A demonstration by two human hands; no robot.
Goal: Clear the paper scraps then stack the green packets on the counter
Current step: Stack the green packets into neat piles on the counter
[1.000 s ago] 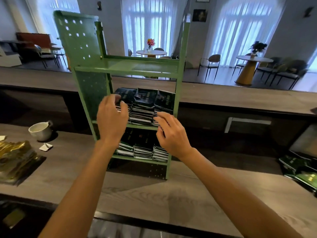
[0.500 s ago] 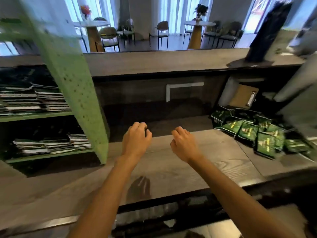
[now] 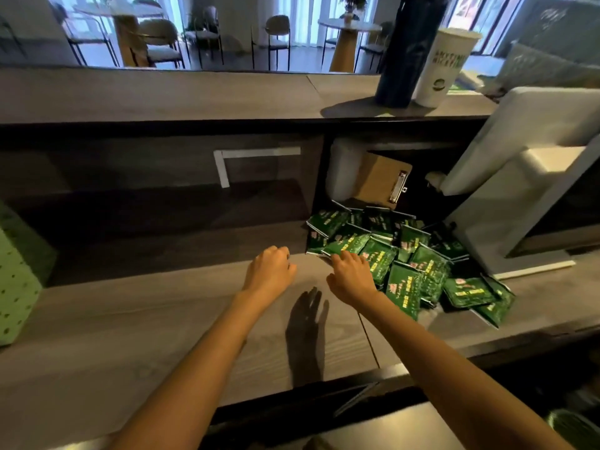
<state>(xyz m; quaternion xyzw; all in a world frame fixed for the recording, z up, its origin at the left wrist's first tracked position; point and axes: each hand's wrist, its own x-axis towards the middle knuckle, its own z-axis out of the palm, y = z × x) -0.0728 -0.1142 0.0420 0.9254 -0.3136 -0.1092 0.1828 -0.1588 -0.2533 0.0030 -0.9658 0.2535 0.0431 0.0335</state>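
Observation:
A loose heap of green packets (image 3: 412,264) with yellow print lies on the grey wooden counter (image 3: 156,323), at the right under the raised ledge. My right hand (image 3: 352,276) rests at the heap's near-left edge, its fingertips touching the nearest packet, and I see no grip on it. Just to its left, my left hand (image 3: 269,271) hovers over bare counter with its fingers curled in and nothing held. Part of the heap is hidden behind the right hand. No paper scraps show in this view.
A white screen on a stand (image 3: 519,177) leans over the heap's right side. Behind the heap a brown clipboard (image 3: 381,180) stands upright. A white cup (image 3: 446,66) and dark bottle (image 3: 409,50) sit on the upper ledge. The green perforated shelf's corner (image 3: 16,280) shows at left.
My view has swung right, from the green shelf to the packet heap. Both hands left the shelf and moved right; the right hand now touches the heap.

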